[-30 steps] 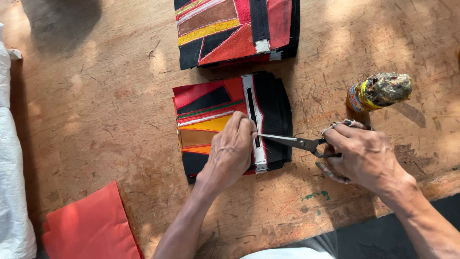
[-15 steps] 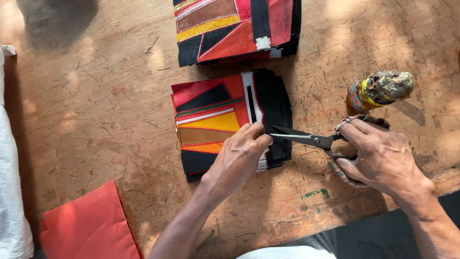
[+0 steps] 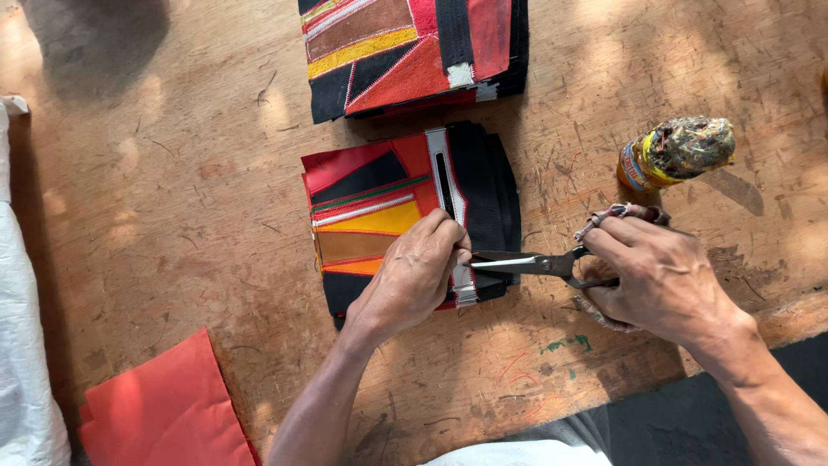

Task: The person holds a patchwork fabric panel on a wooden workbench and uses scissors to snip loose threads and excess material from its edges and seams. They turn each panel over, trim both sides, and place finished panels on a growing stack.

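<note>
A stack of patchwork pieces (image 3: 379, 203) in red, black, yellow and brown lies in the middle of the wooden table (image 3: 172, 216). A white strip with a black slot runs down its right side. My left hand (image 3: 414, 276) presses on the stack's lower right part, fingers pinching the white strip. My right hand (image 3: 660, 280) grips scissors (image 3: 526, 261) by the handles, blades pointing left and meeting the strip beside my left fingertips.
A second stack of similar patchwork pieces (image 3: 414, 47) lies at the top. A glue-caked bottle (image 3: 677, 151) stands just above my right hand. Orange-red sheets (image 3: 164, 410) lie at the lower left, white cloth (image 3: 21, 345) along the left edge.
My left hand has shifted down the stack toward the lower end of the white strip. The scissors' blades have followed it slightly, staying at the strip.
</note>
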Action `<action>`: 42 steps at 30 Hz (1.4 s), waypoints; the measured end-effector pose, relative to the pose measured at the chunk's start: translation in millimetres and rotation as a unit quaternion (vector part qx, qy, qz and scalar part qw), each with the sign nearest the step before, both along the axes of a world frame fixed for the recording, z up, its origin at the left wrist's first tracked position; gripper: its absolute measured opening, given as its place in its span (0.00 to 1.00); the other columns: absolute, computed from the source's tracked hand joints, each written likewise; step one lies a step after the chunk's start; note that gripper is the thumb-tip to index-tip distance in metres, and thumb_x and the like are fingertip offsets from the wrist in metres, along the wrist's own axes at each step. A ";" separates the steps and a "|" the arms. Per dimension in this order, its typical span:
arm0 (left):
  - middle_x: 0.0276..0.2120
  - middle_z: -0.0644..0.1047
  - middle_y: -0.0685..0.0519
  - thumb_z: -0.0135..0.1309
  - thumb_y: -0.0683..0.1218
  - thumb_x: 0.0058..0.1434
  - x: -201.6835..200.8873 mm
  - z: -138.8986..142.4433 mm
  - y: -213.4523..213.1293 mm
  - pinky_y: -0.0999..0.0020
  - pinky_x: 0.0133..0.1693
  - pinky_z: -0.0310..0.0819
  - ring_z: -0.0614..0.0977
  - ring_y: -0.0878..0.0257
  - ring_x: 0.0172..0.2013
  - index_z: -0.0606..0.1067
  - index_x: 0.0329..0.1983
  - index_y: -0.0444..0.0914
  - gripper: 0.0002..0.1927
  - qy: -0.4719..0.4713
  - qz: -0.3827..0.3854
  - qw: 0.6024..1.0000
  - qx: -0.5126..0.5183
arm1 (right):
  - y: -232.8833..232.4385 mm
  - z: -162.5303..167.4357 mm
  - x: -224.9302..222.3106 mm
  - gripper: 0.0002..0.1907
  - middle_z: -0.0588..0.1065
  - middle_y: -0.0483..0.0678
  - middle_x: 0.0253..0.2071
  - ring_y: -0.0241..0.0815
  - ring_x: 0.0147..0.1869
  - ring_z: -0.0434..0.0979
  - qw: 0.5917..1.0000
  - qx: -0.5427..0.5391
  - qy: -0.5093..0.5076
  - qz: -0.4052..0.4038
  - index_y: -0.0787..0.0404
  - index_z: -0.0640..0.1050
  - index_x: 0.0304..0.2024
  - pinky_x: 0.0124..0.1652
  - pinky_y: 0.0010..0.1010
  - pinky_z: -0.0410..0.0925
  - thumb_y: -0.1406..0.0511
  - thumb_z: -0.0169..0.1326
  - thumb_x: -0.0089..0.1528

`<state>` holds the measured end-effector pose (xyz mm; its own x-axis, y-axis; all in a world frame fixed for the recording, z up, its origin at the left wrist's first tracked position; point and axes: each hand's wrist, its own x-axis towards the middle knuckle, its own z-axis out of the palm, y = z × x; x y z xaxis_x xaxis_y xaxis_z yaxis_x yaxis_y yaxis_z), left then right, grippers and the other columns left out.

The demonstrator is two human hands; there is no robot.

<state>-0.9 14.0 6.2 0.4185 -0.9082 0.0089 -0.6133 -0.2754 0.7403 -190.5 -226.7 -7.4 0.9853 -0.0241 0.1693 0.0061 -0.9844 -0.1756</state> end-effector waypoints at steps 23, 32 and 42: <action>0.65 0.67 0.38 0.61 0.48 0.56 8.8 6.4 50.3 0.48 0.65 0.57 0.61 0.39 0.68 0.73 0.60 0.35 0.28 -0.120 -0.039 0.989 0.080 | -9.9 11.7 -0.3 0.16 0.79 0.52 0.40 0.53 0.39 0.81 0.989 0.105 0.014 -0.105 0.64 0.79 0.42 0.38 0.40 0.75 0.64 0.64 0.53; 0.52 0.81 0.42 0.53 0.34 0.59 13.4 27.5 54.9 0.53 0.54 0.77 0.81 0.47 0.54 0.78 0.53 0.35 0.18 -0.123 -0.014 0.992 -0.020 | -18.0 5.9 -9.4 0.16 0.80 0.54 0.36 0.46 0.32 0.82 0.979 0.151 0.018 -0.136 0.66 0.79 0.44 0.33 0.36 0.74 0.64 0.63 0.56; 0.41 0.82 0.46 0.50 0.32 0.70 55.0 132.0 42.7 0.65 0.41 0.81 0.85 0.57 0.41 0.77 0.52 0.35 0.11 -0.138 0.011 0.978 -0.154 | -24.0 3.1 -15.4 0.18 0.80 0.55 0.30 0.43 0.28 0.81 0.958 0.208 -0.001 -0.197 0.66 0.80 0.45 0.28 0.34 0.70 0.66 0.65 0.54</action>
